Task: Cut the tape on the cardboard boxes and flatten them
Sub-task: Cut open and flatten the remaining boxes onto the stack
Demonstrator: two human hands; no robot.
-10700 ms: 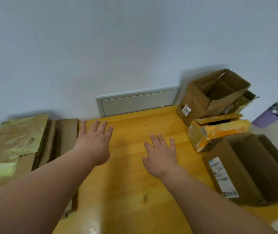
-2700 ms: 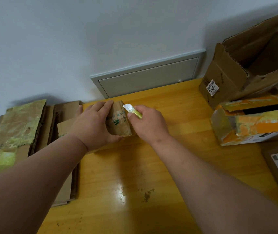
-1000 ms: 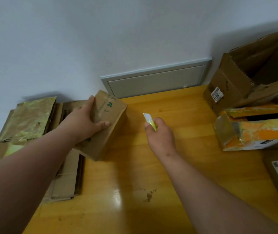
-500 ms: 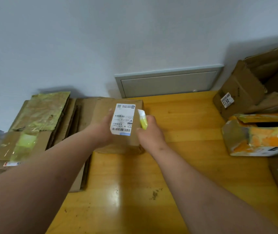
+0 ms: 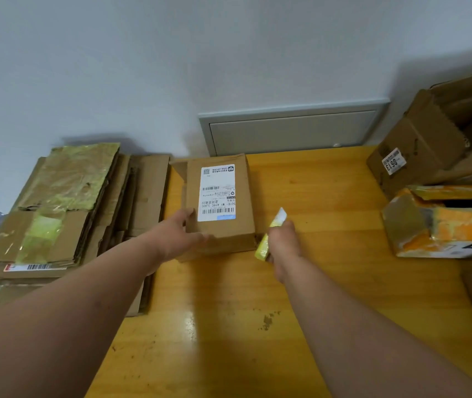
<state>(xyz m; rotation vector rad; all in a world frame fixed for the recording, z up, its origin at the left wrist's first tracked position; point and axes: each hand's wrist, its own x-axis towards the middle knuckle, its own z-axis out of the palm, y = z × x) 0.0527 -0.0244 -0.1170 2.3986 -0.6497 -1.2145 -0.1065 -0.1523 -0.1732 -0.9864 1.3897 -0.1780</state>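
Step in hand: positioning one small box (image 5: 220, 208) for a tape cut. It lies label-up on the yellow worktop (image 5: 315, 282), near the far edge and toward the left side, touching the stack of flattened cardboard (image 5: 65, 208) at the worktop's left edge.

The left hand (image 5: 179, 235) holds the box's near left corner, fingers bent around it. The right hand (image 5: 282, 242) is closed around a yellow-green cutter (image 5: 272, 235), just beside the box's near right corner.

The next move likely calls for locating a taped seam, bracing the box with the left hand and drawing the cutter along that seam.

No tape line is discernible on the box. The cutter is blurred, and its blade edge cannot be made out. Unflattened boxes (image 5: 444, 196) at the right edge are partly cut off.
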